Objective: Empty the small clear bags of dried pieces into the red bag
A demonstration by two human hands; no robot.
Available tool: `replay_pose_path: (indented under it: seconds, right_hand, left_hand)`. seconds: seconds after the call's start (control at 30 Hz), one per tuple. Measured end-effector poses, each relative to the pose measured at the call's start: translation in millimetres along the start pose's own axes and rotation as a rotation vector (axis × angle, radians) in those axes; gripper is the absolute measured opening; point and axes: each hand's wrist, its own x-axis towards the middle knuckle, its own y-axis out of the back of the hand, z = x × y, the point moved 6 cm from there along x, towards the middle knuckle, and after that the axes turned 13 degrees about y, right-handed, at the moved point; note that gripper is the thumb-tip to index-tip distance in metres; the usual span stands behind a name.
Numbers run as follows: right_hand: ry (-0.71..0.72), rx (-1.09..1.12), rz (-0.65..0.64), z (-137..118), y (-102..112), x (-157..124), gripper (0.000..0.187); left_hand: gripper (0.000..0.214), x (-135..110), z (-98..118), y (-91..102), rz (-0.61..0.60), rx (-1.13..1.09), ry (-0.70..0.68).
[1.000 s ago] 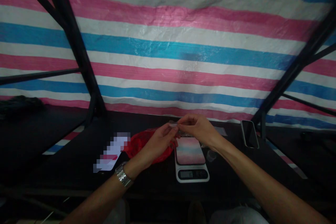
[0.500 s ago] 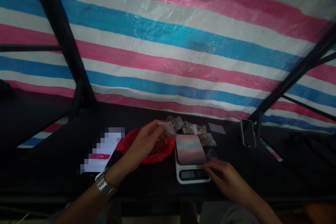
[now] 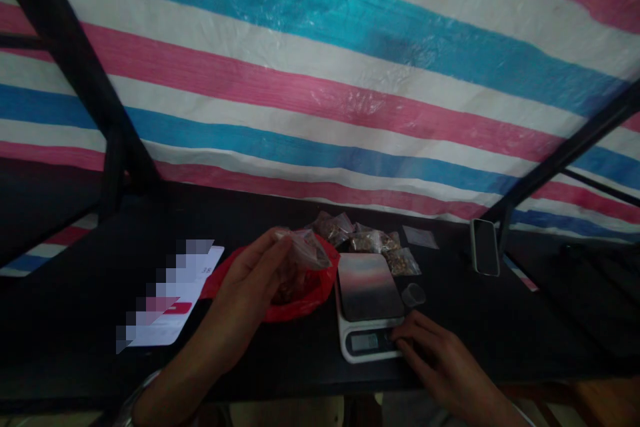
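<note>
My left hand [image 3: 255, 267] pinches a clear plastic zip bag [image 3: 310, 248] by its edge, above an open red plastic bag [image 3: 320, 290]. Brownish pieces inside the red bag show only dimly. At the front right corner of a white kitchen scale [image 3: 370, 287], the fingertips of my right hand [image 3: 435, 347] touch the button panel beside the display. That hand holds nothing and its fingers are loosely bent. Nothing lies on the scale's metal plate. A small clear cup [image 3: 413, 295] sits just right of the scale.
Several filled clear bags [image 3: 367, 240] lie behind the scale, with a flat clear bag [image 3: 420, 237] to their right. A phone [image 3: 484, 247] leans by the right frame post. A white printed sheet [image 3: 200, 280], partly blurred, lies left. Striped plastic sheeting [image 3: 320, 93] hangs behind the black table.
My left hand has drawn back left and nearer with the zip bag. My right fingertips have slid from the plate's corner to the button panel. The view has tilted down slightly.
</note>
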Motion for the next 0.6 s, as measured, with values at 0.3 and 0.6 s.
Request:
replay_pose_path:
  seconds: [0.3,0.6]
  right_hand:
    - [0.098,-0.077,0.117,-17.8,10.1,8.8,0.017]
    - [0.173,0.405,0.169,-92.6,28.9,154.0,0.025]
  left_hand:
    - [0.038,-2.4,7.5,-20.4,-0.022,0.304,-0.149]
    - [0.021,2.0,6.9,-15.7,0.099,0.633,-0.328]
